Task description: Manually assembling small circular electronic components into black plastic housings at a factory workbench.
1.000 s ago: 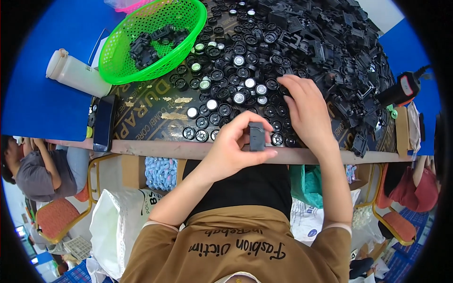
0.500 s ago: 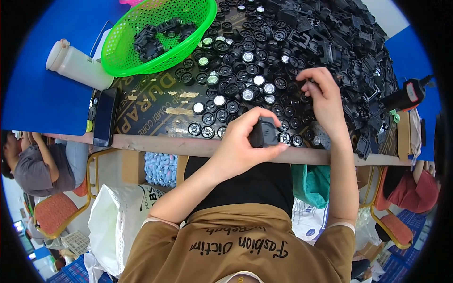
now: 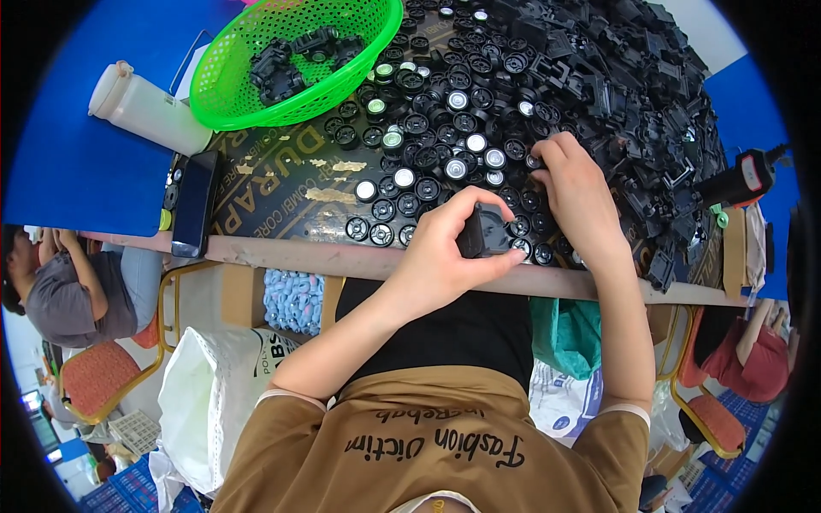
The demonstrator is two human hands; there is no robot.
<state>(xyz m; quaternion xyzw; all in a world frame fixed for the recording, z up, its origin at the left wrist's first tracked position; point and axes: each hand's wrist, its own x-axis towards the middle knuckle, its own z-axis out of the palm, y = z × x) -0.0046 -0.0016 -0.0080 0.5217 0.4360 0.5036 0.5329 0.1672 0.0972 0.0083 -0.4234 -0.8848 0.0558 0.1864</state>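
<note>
My left hand (image 3: 436, 248) is closed around a dark, box-like plastic part (image 3: 491, 231), thumb along its near edge and fingers over its far side. Just right of it, my right hand (image 3: 577, 192) reaches into the loose small black wheels (image 3: 428, 190). Its thumb and fingertips pinch a black wheel (image 3: 533, 160) at the edge of the pile. Some wheels have a silver face (image 3: 457, 101); the rest are all black.
A heap of black plastic parts (image 3: 633, 94) covers the right of the table. At the far left stand a green basket (image 3: 248, 115) with black assemblies inside, a white bottle (image 3: 145, 107) and a phone (image 3: 196, 205). A black handheld tool (image 3: 735, 179) lies at right.
My right hand has moved slightly left and its fingertips have come down onto a wheel. The left hand keeps the plastic part in nearly the same place. The view has shifted a little.
</note>
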